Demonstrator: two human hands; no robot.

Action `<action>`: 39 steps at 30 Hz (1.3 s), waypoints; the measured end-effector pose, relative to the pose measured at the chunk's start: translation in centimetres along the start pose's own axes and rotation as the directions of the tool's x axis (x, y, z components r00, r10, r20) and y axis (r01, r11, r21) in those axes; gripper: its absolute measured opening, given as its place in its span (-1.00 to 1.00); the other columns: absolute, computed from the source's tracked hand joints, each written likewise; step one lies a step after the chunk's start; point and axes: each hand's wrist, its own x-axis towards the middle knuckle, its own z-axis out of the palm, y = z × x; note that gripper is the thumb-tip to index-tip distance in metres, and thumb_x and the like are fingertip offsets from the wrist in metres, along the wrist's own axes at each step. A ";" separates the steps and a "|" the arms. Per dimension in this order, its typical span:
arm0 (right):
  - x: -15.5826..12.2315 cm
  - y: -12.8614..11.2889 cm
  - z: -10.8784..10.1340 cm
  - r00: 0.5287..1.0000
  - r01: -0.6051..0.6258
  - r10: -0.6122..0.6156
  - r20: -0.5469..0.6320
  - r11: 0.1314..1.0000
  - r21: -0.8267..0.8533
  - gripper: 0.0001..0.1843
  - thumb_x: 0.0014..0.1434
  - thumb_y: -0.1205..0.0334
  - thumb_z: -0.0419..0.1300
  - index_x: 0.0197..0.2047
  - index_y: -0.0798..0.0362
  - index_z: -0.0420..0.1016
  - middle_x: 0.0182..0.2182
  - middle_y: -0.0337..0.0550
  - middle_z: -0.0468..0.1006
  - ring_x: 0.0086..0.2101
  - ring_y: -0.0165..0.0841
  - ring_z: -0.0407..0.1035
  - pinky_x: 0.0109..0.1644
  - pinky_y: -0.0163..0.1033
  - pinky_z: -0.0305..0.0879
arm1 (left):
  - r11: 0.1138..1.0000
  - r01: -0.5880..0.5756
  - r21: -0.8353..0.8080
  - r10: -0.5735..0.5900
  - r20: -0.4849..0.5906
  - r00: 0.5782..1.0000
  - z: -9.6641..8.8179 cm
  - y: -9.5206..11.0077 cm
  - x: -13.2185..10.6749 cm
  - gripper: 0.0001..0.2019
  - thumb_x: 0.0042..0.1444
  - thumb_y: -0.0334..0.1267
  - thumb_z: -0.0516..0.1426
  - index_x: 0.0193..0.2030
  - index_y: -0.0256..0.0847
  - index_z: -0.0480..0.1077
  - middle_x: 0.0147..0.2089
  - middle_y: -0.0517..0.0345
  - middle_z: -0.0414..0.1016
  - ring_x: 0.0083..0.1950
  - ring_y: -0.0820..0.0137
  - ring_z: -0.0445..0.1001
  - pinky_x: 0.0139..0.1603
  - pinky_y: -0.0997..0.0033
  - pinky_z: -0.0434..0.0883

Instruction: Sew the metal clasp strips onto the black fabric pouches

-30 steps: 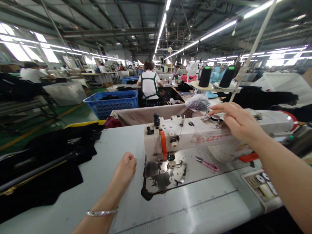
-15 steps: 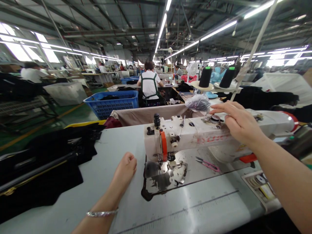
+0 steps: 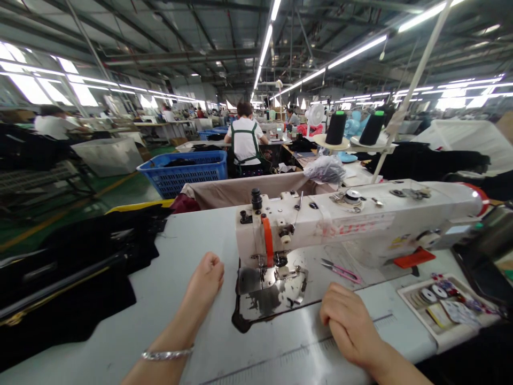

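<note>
A white sewing machine (image 3: 360, 219) stands across the table, with an orange guard beside its needle area. My left hand (image 3: 206, 278) rests on the table left of the machine's metal plate (image 3: 266, 299), its fingers curled into a fist with nothing showing in them. On the near side of the plate, my right hand (image 3: 348, 321) is also closed, knuckles up, and no object shows in it. Pink-handled thread snips (image 3: 341, 270) lie on the machine bed just beyond that hand, apart from it. A printed ruler scale (image 3: 264, 366) runs along the table's front.
Black garments (image 3: 80, 283) cover the table's left side. A tray (image 3: 449, 315) of bobbins and small items sits at the right. Two black thread cones (image 3: 335, 128) stand behind the machine. Beyond are a blue basket (image 3: 186, 174) and a seated person (image 3: 245, 140).
My right hand has come down from the top of the machine to the table's front, its fingers going from stretched to curled. The left hand stays where it was.
</note>
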 end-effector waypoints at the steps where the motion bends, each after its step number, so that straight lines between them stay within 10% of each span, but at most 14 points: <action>1: -0.2 0.3 0.5 1.000 -0.012 0.012 0.002 1.000 -0.001 -0.81 0.22 0.45 -0.05 -0.36 -0.03 0.18 -0.52 -0.24 0.31 -0.46 -0.31 0.22 -0.39 -0.16 0.11 | 1.000 -0.004 -0.010 0.004 -0.001 1.000 0.0 0.1 -0.1 -0.83 -0.02 -0.18 0.03 -0.36 -0.09 0.06 -0.64 0.45 0.03 -0.66 0.53 0.01 -0.61 0.57 -0.07; 39: -0.7 2.1 1.7 0.989 -0.147 0.146 0.025 0.989 0.023 -0.81 0.23 0.45 -0.04 -0.39 0.01 0.19 -0.49 -0.24 0.31 -0.38 -0.33 0.22 -0.29 -0.19 0.06 | 0.983 0.036 -0.178 -0.043 -0.031 0.999 0.2 -0.6 0.5 -0.75 -0.08 -0.13 0.08 -0.37 -0.08 0.02 -0.63 0.49 0.03 -0.67 0.57 0.00 -0.66 0.59 -0.09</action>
